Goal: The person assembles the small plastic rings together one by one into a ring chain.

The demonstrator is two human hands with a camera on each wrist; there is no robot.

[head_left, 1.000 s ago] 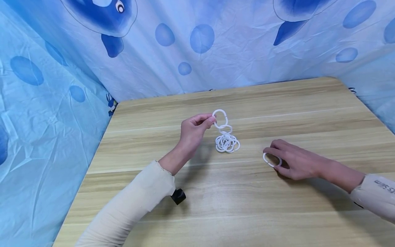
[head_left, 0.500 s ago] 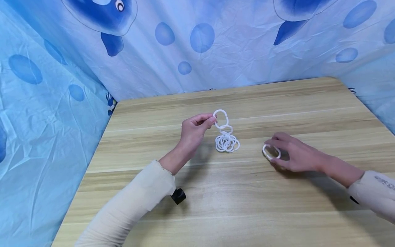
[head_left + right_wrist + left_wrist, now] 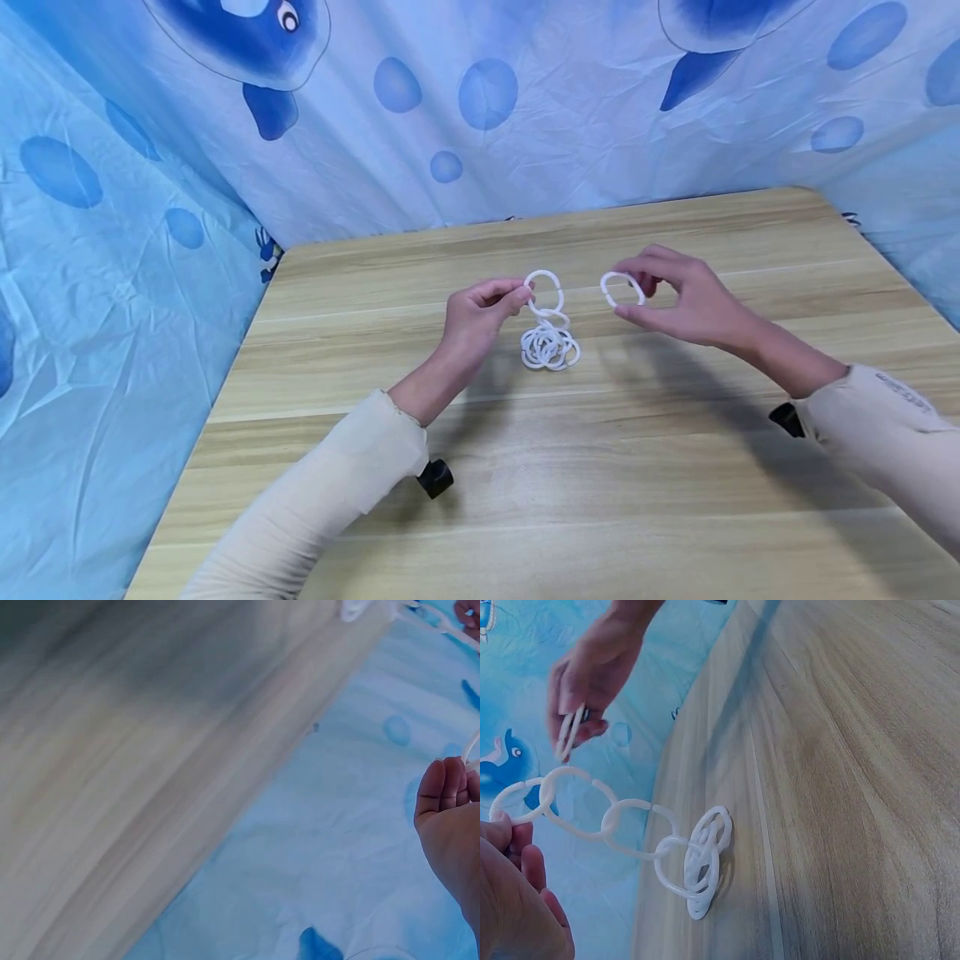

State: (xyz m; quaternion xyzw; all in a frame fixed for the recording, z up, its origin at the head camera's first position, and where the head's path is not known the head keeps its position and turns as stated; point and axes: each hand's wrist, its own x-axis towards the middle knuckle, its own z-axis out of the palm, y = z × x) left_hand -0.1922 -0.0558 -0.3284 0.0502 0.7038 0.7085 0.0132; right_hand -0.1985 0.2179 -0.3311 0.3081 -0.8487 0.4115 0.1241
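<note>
In the head view my left hand [image 3: 480, 321] pinches the top ring of a chain of white plastic rings [image 3: 561, 298] between thumb and fingertips. From that ring the linked chain hangs down to a small heap of rings [image 3: 550, 346] on the table. My right hand [image 3: 693, 300] holds a separate white split ring [image 3: 604, 290] between thumb and fingers, raised to the right of the chain and apart from it. The left wrist view shows this ring [image 3: 571, 729] nearly edge-on beyond the chain links [image 3: 570, 829]. In the right wrist view the right hand [image 3: 457, 817] is partly cut off.
Beneath both hands lies a wood-grain table [image 3: 570, 483], its far edge meeting a blue curtain [image 3: 570, 125] printed with dolphins and bubbles. A small black device [image 3: 435, 478] shows under the left sleeve [image 3: 337, 475], another [image 3: 787, 419] by the right sleeve.
My right hand has risen from near the tabletop and moved away from me and leftward with its ring, closer to the chain. My left hand has barely moved, still pinching the top ring.
</note>
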